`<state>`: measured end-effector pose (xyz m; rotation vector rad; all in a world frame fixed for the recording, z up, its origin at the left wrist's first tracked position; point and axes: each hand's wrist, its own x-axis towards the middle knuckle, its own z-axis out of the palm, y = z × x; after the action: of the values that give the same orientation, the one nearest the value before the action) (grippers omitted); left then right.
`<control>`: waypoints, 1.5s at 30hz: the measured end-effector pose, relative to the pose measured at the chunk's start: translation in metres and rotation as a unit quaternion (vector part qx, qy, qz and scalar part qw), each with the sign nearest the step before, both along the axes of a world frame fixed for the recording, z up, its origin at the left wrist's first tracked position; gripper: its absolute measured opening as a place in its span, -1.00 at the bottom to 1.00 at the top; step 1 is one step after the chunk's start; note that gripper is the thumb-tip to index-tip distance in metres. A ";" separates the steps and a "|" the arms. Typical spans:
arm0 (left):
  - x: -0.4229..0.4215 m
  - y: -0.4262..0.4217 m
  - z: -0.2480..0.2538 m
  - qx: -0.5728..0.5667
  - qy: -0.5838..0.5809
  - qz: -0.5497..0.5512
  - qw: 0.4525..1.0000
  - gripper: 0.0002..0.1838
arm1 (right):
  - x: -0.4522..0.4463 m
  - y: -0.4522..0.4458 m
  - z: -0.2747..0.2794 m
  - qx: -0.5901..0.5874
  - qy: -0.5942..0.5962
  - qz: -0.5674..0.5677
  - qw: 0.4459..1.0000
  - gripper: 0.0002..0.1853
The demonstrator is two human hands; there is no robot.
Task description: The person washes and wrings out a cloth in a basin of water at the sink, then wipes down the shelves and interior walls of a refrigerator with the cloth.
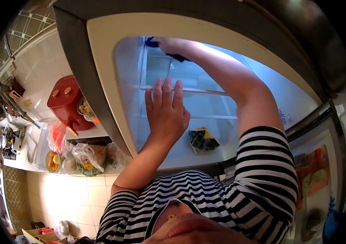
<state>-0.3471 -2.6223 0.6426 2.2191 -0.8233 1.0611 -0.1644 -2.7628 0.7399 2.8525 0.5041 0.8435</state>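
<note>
Reaching inside, curled right hand (pixel 167 44) around blue cloth (pixel 152 42); held left hand (pixel 165 116) open, empty near shelf edge (pixel 205 91); needed firm grip.

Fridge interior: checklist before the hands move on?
1. Dark blue cloth in right hand: ok.
2. Left hand free of objects: ok, fingers spread, none visible.
3. Left fingertips touching the shelf's front edge: cannot tell.
4. Fridge floor free of items: not ok, black-and-yellow packet lies there.
5. Cloth pressed against the back wall: cannot tell.
6. Right forearm free of the packet: ok, passes well above it.
</note>
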 end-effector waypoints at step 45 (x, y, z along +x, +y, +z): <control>-0.001 0.001 -0.001 -0.009 -0.002 -0.010 1.000 -0.31 | -0.017 -0.014 0.021 0.000 0.105 -0.166 0.981 -0.62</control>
<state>-0.3476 -2.6217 0.6421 2.1901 -0.8312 1.0591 -0.1810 -2.7772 0.7612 2.9211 0.0410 0.4887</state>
